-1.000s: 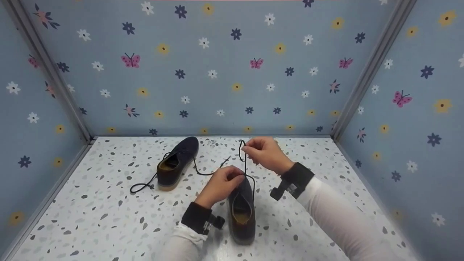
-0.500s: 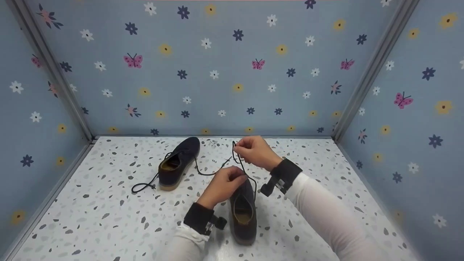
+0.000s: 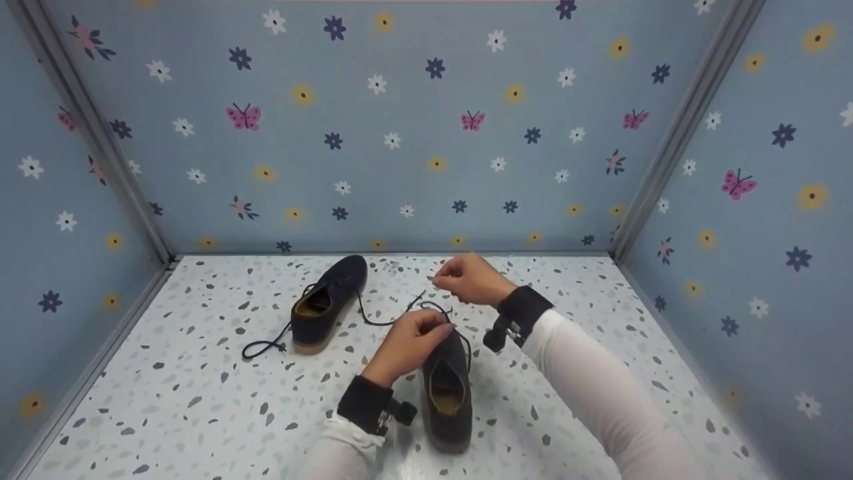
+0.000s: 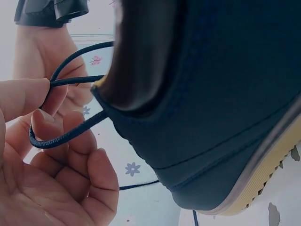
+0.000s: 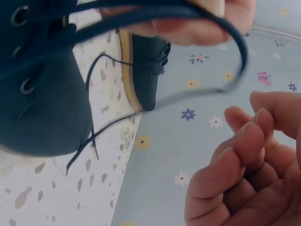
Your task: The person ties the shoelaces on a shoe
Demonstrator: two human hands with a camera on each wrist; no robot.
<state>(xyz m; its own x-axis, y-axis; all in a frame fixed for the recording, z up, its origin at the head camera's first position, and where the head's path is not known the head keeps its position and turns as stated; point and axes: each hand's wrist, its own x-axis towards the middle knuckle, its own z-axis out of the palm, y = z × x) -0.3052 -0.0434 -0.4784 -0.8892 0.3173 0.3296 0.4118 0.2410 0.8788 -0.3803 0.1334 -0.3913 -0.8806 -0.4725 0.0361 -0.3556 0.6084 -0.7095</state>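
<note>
Between thumb and fingers my left hand (image 3: pixel 408 341) pinches a dark shoelace (image 4: pixel 70 136) above the front of a dark blue lace-up shoe (image 3: pixel 448 430). That shoe lies sole down, toe pointing away, its heel nearest me. The left wrist view shows lace loops running from the pinch to the shoe. Above and right of the toe, my right hand (image 3: pixel 468 279) hovers with fingers loosely bent and nothing between them. In the right wrist view, a blurred lace loop (image 5: pixel 237 42) curves beside the right fingertips (image 5: pixel 256 117), clear of them.
A matching dark shoe (image 3: pixel 313 330) lies further left, its laces (image 3: pixel 263 347) trailing on the speckled white surface (image 3: pixel 200 413). One lace end (image 3: pixel 416 299) from it reaches towards my left hand. Blue flowered panels (image 3: pixel 393 133) close in the back and both sides.
My right hand has moved left and let go of the lace it was pulling up; the lace has dropped beside the left hand. The left hand keeps its pinch over the shoe.
</note>
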